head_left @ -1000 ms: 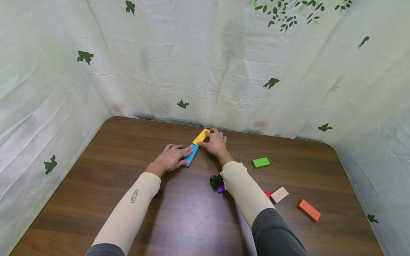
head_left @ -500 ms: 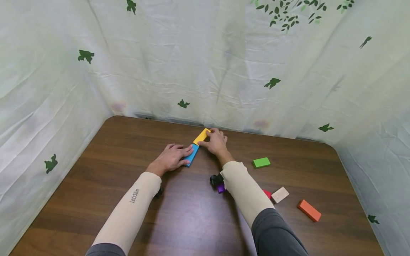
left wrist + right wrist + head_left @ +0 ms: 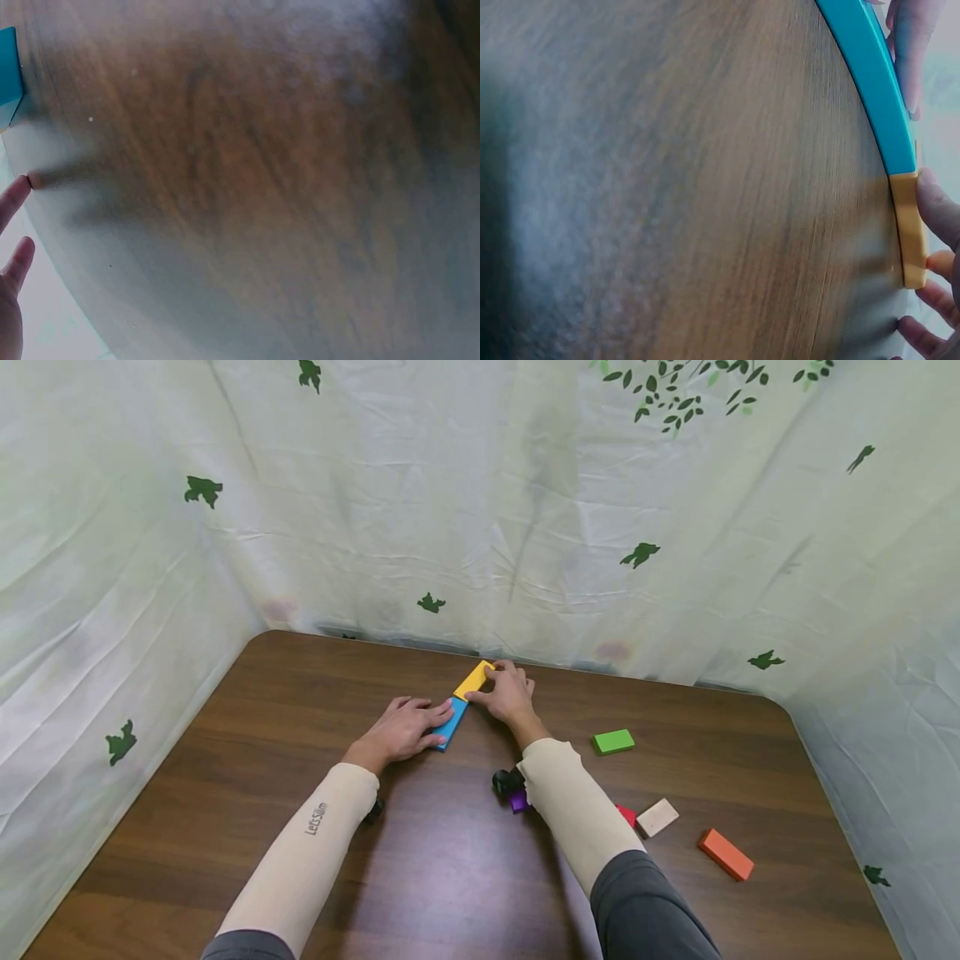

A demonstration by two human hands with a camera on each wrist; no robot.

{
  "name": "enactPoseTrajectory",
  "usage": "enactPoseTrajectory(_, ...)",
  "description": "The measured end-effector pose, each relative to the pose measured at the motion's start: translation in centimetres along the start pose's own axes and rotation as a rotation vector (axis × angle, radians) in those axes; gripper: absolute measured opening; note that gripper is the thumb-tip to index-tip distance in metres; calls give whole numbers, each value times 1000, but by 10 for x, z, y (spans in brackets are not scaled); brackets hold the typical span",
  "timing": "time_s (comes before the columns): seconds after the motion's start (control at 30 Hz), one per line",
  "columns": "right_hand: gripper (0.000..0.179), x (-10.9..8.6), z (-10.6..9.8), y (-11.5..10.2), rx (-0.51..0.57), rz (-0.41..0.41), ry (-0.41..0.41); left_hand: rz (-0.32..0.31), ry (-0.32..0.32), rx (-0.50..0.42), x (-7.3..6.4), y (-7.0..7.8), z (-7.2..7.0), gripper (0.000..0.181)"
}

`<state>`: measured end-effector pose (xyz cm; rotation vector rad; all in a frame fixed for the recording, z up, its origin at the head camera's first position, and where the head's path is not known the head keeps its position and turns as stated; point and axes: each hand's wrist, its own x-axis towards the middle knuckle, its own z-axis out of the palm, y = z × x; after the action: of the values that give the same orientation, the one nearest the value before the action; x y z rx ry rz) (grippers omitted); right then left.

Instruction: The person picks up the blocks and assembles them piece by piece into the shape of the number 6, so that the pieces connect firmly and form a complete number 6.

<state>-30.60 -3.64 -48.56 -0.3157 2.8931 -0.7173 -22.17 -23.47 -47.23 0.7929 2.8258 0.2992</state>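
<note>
A yellow block (image 3: 473,681) and a blue block (image 3: 451,725) lie end to end on the table, in a slanting line near its far edge. My right hand (image 3: 512,695) holds the yellow block, thumb by the near end and index finger by the far end. In the right wrist view, the yellow block (image 3: 907,229) meets the blue block (image 3: 877,97) at their short ends. From the left, my left hand (image 3: 399,729) rests its extended fingers and thumb on the blue block. The left wrist view catches only a corner of the blue block (image 3: 9,71).
To the right lie a green block (image 3: 613,742), a pale wood block (image 3: 657,817) and an orange block (image 3: 726,854). A red block (image 3: 627,815) and a purple block (image 3: 518,801) are partly hidden by the right arm. White curtain (image 3: 480,510) surrounds the brown table (image 3: 360,893).
Both hands stay on the same blocks, with hardly any movement. The whole scene shifts slightly rightward in the head view.
</note>
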Motion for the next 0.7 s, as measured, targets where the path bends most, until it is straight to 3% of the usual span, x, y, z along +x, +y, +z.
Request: enactPoseTrajectory(0.7, 75, -2, -3, 1, 14, -22, -3, -16, -5, 1, 1, 1, 0, 59)
